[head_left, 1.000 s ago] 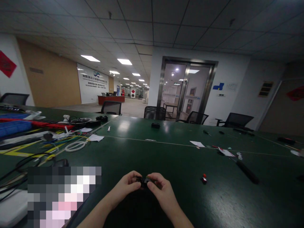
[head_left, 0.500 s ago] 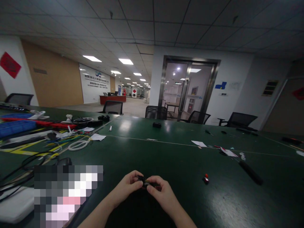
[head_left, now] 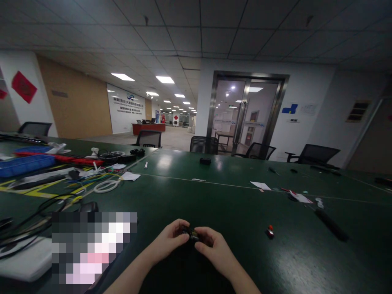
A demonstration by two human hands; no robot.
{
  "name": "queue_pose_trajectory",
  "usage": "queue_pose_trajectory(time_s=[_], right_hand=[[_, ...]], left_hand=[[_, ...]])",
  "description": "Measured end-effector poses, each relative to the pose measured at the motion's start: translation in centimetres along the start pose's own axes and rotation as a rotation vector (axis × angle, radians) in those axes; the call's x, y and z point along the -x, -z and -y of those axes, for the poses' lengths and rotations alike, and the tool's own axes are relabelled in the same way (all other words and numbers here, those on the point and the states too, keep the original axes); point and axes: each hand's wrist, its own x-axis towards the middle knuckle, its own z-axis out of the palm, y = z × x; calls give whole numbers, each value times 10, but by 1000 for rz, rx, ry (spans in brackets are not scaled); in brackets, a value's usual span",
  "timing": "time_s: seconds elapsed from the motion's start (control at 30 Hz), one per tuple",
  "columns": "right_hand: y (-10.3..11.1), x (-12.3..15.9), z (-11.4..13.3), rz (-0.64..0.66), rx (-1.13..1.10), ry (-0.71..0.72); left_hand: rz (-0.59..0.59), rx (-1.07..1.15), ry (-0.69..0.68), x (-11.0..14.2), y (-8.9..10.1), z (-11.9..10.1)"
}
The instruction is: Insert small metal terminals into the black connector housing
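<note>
Both my hands meet low in the middle of the view, just over the dark green table (head_left: pixel 159 204). Between them is a small black object (head_left: pixel 191 233) with a bit of yellow and a shiny part; its kind is too small to make out. My left hand (head_left: pixel 171 239) pinches its left side between thumb and fingers. On its right side, the thumb and fingers of my right hand (head_left: pixel 214 243) close on it. My fingers hide much of it. A small red and silver piece (head_left: pixel 270 232) lies on the table to the right of my hands.
At left are blue trays (head_left: pixel 27 165), tangled cables (head_left: pixel 39 208), a white coil (head_left: pixel 106 186), a white box (head_left: pixel 27 257) and a blurred-out patch. A black block (head_left: pixel 205 161) stands farther back. A black-handled tool (head_left: pixel 330 224) and paper (head_left: pixel 260 185) lie right. Chairs line the far edge.
The whole view has shifted slightly, so things appear a little farther right. The small black object has turned a little between my fingers, and both hands still hold it.
</note>
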Motion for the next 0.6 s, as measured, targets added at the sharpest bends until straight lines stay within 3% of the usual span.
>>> queue_pose_trajectory(time_s=[0.17, 0.3, 0.6], right_hand=[[-1, 0, 0, -25, 3, 7], [-1, 1, -3, -39, 127, 27], [3, 2, -15, -89, 316, 47]], left_hand=[[-7, -147, -19, 4, 1, 1], [-40, -315, -11, 8, 4, 6], [-35, -435, -20, 6, 6, 17]])
